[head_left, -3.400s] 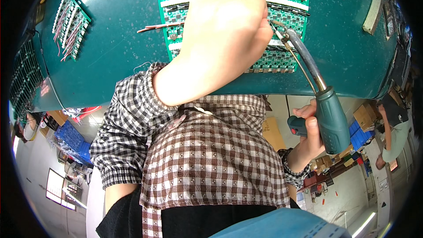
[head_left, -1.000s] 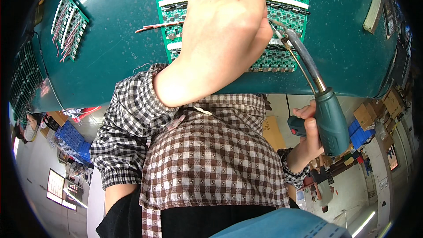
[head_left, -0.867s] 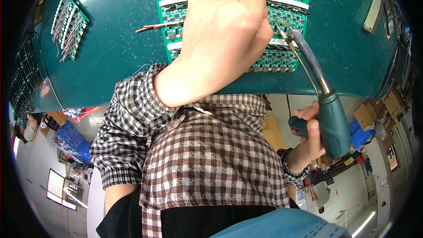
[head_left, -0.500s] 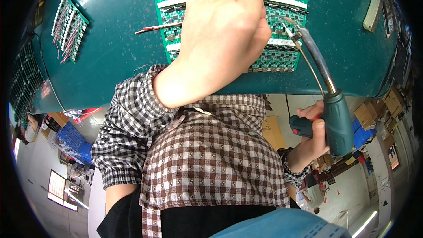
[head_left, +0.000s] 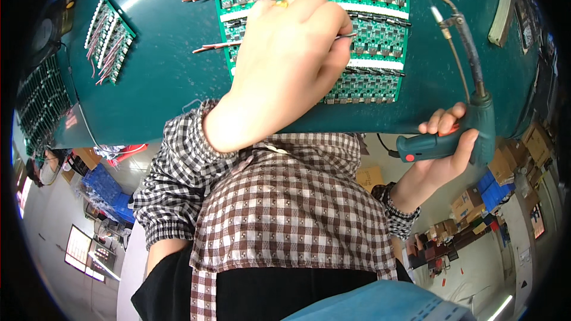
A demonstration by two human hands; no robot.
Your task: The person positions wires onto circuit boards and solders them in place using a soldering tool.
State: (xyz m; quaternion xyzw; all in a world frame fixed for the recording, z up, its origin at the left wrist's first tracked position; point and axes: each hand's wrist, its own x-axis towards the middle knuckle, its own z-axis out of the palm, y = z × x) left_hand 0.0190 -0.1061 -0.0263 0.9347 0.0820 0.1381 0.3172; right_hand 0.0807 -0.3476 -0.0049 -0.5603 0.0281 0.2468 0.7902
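Note:
My left hand is over the green circuit-board panel, thumb and fingers pinched together. A thin wire sticks out between its fingertips; the rest of that wire is hidden by the hand. To the right, my right hand is wrapped round the handle of a dark green soldering gun with a red trigger. Its bent metal tip and thin feed tube point up and away, beyond the panel's right edge and apart from it. Red and white wires reach out past the panel's left side.
A smaller board piece with wires lies at the left of the green tabletop. More boards stand at the far left edge. A pale bar lies at the right. Cartons and blue crates are beyond the table.
The soldering gun has moved up and right, its tip leaving the space over the panel. My left hand stays over the boards, and the wire end at its fingertips now shows.

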